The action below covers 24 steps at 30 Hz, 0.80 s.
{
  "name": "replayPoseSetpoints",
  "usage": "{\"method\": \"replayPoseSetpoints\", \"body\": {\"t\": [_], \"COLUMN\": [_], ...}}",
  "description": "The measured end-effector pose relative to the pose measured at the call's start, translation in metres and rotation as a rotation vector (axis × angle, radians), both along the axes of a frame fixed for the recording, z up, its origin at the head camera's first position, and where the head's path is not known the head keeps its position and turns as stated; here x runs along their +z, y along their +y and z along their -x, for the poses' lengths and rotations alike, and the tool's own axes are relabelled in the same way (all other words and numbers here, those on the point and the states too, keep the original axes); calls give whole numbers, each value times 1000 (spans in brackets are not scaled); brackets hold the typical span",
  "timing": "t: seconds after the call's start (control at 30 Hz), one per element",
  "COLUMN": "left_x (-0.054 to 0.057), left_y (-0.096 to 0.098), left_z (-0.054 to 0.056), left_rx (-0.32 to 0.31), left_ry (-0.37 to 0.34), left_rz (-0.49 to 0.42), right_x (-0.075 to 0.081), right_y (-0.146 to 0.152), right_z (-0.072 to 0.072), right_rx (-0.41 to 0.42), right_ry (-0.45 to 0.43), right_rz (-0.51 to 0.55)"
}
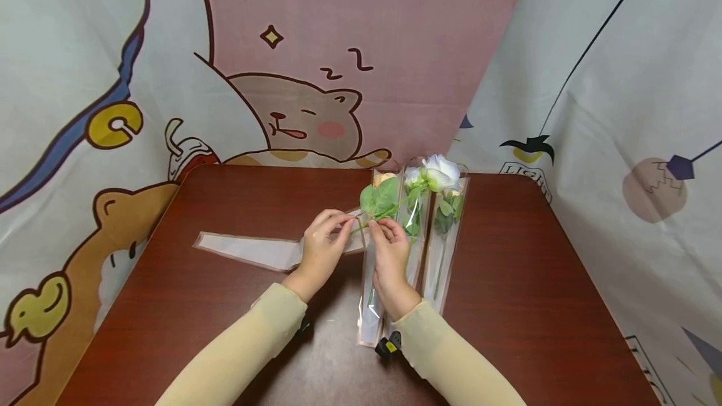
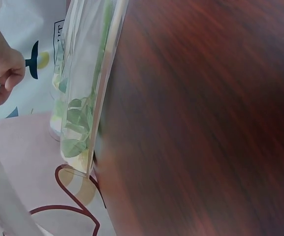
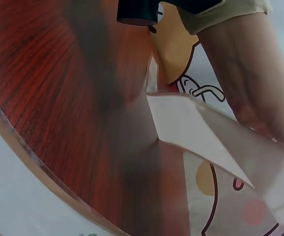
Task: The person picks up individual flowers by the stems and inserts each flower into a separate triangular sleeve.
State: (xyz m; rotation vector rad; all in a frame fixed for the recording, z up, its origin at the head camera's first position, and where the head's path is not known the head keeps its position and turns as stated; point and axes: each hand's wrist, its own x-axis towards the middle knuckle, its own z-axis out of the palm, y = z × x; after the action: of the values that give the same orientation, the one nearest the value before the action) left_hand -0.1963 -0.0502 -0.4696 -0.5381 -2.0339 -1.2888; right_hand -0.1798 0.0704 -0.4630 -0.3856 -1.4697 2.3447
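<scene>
My right hand pinches the green stem of a white flower just below its leaves. The bloom points to the back right. Opposite it, my left hand pinches the raised end of a long flower sleeve, white with a pinkish-brown border, near the stem's lower end. In the right wrist view the same sleeve is bent and lifted beside the left hand. The left wrist view shows curled fingers of the right hand; the stem is hidden there.
Several sleeved flowers lie side by side at centre right, partly under my right hand and forearm. In the left wrist view, one clear sleeve shows leaves and a pale bloom. The brown table ends at a printed cloth.
</scene>
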Motion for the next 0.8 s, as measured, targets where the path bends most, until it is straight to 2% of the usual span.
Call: {"method": "replayPoseSetpoints", "body": {"t": [0.3,0.4,0.63,0.8], "left_x": [-3,-3,-3,-3], "left_y": [-2,-2,-2,-2], "left_z": [2,2,1,1], "left_rx": [-19,-19,-12,7], "left_ry": [27,37,37,21], "left_rz": [-14,-18,-12,12], "right_x": [-1,0,1,0], "right_y": [5,5,8,10], "right_z": [0,1,1,3], "right_rx": [-38,-46,-45,-50], "right_ry": [-74,-70,8,-48], "right_rz": [-31,-46,-82,-142]}}
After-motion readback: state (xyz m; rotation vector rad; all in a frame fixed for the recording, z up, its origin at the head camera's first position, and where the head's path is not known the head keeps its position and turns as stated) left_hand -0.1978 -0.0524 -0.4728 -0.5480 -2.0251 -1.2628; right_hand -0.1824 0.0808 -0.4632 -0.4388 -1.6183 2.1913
